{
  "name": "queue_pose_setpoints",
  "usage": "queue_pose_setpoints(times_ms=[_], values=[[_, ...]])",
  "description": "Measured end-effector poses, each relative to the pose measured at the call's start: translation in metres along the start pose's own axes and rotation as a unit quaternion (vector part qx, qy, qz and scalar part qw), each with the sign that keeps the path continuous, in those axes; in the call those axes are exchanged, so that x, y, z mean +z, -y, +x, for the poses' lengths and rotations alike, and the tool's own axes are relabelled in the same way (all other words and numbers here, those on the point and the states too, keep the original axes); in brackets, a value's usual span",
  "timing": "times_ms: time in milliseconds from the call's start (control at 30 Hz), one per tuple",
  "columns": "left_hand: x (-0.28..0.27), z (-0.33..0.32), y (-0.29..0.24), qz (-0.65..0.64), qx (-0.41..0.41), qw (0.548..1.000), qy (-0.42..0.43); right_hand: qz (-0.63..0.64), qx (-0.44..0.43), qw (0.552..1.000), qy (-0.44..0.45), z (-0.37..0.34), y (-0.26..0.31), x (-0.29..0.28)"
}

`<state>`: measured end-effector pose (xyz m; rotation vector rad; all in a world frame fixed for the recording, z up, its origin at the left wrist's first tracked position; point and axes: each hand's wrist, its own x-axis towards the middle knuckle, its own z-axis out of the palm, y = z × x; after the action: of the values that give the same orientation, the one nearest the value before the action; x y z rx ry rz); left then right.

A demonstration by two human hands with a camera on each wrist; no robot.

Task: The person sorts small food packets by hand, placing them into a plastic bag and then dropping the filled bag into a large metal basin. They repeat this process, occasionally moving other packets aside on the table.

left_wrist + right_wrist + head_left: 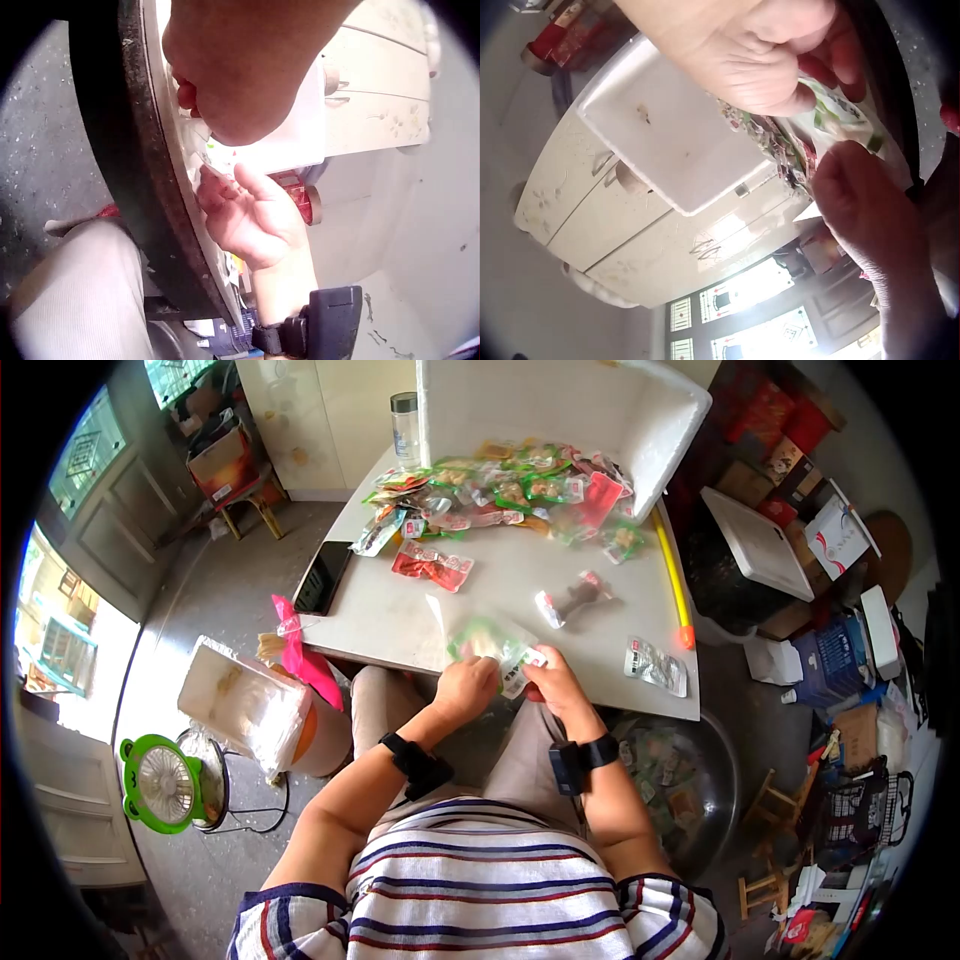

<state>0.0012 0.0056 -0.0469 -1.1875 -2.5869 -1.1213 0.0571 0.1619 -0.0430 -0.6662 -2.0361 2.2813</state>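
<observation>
Pinching a clear packet with green print between them, the two hands meet at the near edge of the bench, above the person's knees. The left hand has its fingers curled on the packet's near left part; the right hand grips the near right part, its thumb on top. The film between them is creased and partly blurred.

Just to the far right of the clear packet lies a dark packet with pale, red-marked ends, also blurred. A red packet lies to the far left, and a silver packet lies flat near the bench's near right corner.

Farther back, a pile of mixed packets, many of them green or red, spreads before a white foam box, whose open side faces the near side. A bottle stands just left of the box. A phone lies at the bench's left edge, and a yellow rod with an orange end runs along the right edge.

Beyond the bench, a pink bag hangs by the near left corner, a green fan stands farther left, and a dark basin of packets sits on the near right.
</observation>
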Motion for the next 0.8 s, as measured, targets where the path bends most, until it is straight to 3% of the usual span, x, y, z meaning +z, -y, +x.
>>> queue_pose_setpoints(times_ms=[33,200,333,433,467,567,700,800], values=[[0.001,-0.002,0.003,0.0,0.003,1.0,-0.003,-0.063,0.037,0.997,0.016,-0.007,0.009,-0.002],[0.005,-0.004,0.009,-0.006,0.034,0.999,-0.008,0.023,0.041,0.998,-0.05,-0.003,0.003,-0.001],[0.008,-0.002,0.01,-0.02,0.059,0.996,-0.064,-0.097,-0.023,0.992,-0.076,0.017,0.009,0.016],[0.007,-0.001,0.01,-0.017,0.061,0.996,-0.058,-0.112,-0.102,0.986,-0.071,0.028,-0.007,0.03],[0.007,-0.001,0.01,-0.022,0.065,0.996,-0.058,-0.019,-0.047,0.996,-0.074,0.028,-0.008,0.029],[0.005,-0.001,0.013,-0.03,0.068,0.996,-0.054,0.063,-0.042,0.989,-0.123,0.027,-0.002,0.036],[0.004,0.002,0.016,-0.013,0.063,0.997,-0.03,0.065,-0.062,0.994,-0.062,0.039,-0.014,0.034],[0.001,0.004,0.019,-0.023,0.064,0.998,0.001,0.064,-0.092,0.989,-0.095,0.036,-0.011,0.031]])
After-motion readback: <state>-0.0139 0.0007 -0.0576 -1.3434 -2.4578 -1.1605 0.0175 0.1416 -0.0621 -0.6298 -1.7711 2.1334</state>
